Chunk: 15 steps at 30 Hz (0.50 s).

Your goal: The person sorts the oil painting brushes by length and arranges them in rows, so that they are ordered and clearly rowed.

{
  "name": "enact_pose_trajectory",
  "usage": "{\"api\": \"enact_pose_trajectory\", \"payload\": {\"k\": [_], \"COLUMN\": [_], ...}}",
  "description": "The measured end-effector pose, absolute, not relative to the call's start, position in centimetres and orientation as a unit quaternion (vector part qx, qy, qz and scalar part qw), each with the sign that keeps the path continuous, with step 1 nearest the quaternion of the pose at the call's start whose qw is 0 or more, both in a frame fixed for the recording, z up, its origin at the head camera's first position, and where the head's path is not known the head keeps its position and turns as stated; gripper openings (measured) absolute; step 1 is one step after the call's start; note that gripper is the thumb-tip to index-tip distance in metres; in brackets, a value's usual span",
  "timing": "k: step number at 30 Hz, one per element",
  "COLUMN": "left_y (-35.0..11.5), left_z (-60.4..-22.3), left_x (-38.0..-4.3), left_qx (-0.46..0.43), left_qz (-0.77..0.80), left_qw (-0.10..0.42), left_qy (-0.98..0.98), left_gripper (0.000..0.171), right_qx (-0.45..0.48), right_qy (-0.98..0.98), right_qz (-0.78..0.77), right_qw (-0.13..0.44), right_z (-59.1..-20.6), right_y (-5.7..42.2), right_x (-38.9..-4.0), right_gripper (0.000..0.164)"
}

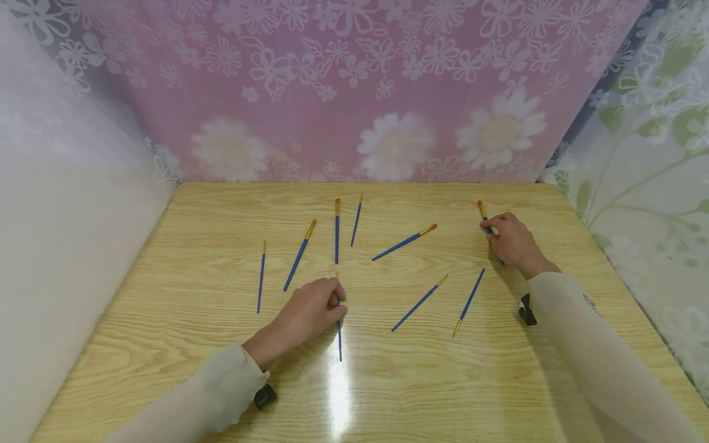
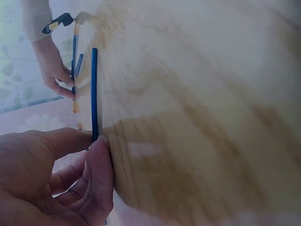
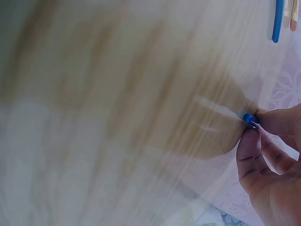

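Observation:
Near the middle of the wooden table, my left hand (image 1: 311, 307) pinches a thin blue paintbrush (image 1: 340, 341) between thumb and fingers. In the left wrist view its blue handle (image 2: 94, 89) sticks out past the fingertips. At the right side, my right hand (image 1: 516, 246) pinches another blue paintbrush (image 1: 480, 208), its brown bristles toward the table's far edge. The right wrist view shows that handle's blue end (image 3: 248, 117) between thumb and fingers. Nearest the right hand lies a thin brush (image 1: 469, 300) with its tip toward me. Left of the left hand is a thicker brush (image 1: 299, 258).
More paintbrushes lie spread on the table (image 1: 166, 363): a thin one (image 1: 261, 277) at left, a wide one (image 1: 337, 240) and a slim one (image 1: 357, 220) at the back, two slanted ones (image 1: 404, 243) (image 1: 419, 304) between the hands. A pink flowered cloth (image 1: 332, 123) hangs behind.

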<state>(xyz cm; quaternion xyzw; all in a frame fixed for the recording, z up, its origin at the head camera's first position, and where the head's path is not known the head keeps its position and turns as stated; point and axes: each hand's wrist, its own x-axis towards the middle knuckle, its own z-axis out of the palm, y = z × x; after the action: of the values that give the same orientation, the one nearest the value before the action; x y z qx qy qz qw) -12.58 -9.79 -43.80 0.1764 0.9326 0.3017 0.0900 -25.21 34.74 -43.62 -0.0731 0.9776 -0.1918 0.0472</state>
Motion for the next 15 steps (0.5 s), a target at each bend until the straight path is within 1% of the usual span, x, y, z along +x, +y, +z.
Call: {"api": "enact_pose_trajectory", "payload": {"k": [15], "left_y": [-9.82], "left_z": [-43.97], "left_x": [-12.6], "left_qx": [0.179], "left_qz": [0.299], "left_qw": [0.088], "left_qy": [0.933], "left_gripper": [0.01], "right_qx": [-0.075], "right_qy": [0.978], "right_qz": [-0.191], "right_qw": [0.046], "right_z": [-43.7], "right_y": [34.69], "right_x": [-25.23], "right_gripper": [0.041]}}
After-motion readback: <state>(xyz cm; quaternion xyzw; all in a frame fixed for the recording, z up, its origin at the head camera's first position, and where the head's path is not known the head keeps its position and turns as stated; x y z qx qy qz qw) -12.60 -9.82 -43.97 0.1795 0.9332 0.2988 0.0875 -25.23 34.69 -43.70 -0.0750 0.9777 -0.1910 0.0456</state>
